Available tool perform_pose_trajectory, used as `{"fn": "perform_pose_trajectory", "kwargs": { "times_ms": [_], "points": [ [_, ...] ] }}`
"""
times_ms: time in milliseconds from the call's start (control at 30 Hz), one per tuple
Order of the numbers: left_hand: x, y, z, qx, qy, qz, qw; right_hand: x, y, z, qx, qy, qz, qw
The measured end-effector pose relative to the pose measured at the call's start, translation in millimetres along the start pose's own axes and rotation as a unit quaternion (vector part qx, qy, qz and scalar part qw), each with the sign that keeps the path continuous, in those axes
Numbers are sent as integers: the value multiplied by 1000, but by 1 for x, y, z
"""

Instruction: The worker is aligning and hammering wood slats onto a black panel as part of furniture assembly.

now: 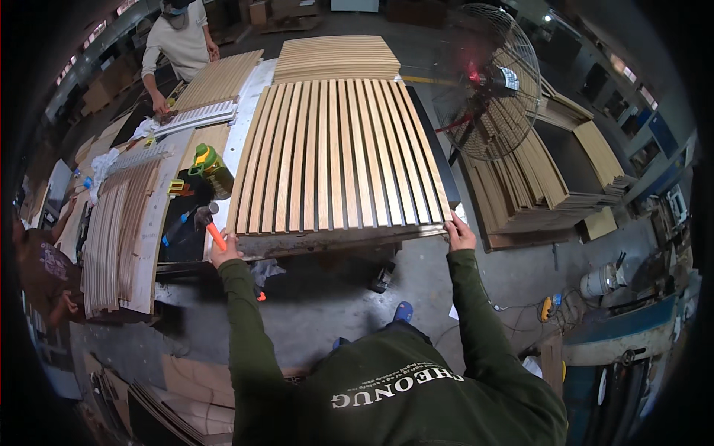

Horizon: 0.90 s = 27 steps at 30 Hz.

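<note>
The panel (349, 156) lies on the table (242, 123), extending beyond the grip: left hand (225, 251) and right hand (460, 233) grasp its near corners. Its slats run lengthwise away from the person.

Slatted wood panel (335, 156): pale, light-brown grain, roughly rectangular, with straight parallel slats separated by narrow dark gaps. It lies slat side up, broadly flat, over the surface (244, 123), its slats running from near edge to far edge.
</note>
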State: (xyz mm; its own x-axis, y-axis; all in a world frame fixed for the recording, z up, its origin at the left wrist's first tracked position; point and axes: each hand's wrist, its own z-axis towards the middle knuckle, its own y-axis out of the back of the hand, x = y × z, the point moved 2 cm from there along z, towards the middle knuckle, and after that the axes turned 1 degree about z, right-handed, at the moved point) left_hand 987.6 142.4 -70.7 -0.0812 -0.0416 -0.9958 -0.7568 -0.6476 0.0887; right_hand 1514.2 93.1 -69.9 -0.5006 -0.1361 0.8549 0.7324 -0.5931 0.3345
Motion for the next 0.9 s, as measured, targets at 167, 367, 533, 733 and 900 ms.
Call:
{"fn": "perform_pose_trajectory", "kwargs": {
  "times_ms": [167, 367, 533, 733, 900],
  "points": [
    [18, -3, 28, 14, 15, 6, 1000, -7, -24, 12, -78, -86, 75, 990],
    [21, -19, 43, 27, 8, 44, 999, -8, -31, 17, -66, -209, 288, 932],
    [73, 25, 82, -36, -363, 140, 920, 7, -37, 15, -6, -316, 412, 855],
    [-64, -56, -76, 159, -14, -74, 984, 22, -23, 15, -22, -410, 389, 825],
    [-156, -144, -189, 411, -176, 155, 881, -5, -23, 36, 117, -444, 358, 813]
  ]
}}
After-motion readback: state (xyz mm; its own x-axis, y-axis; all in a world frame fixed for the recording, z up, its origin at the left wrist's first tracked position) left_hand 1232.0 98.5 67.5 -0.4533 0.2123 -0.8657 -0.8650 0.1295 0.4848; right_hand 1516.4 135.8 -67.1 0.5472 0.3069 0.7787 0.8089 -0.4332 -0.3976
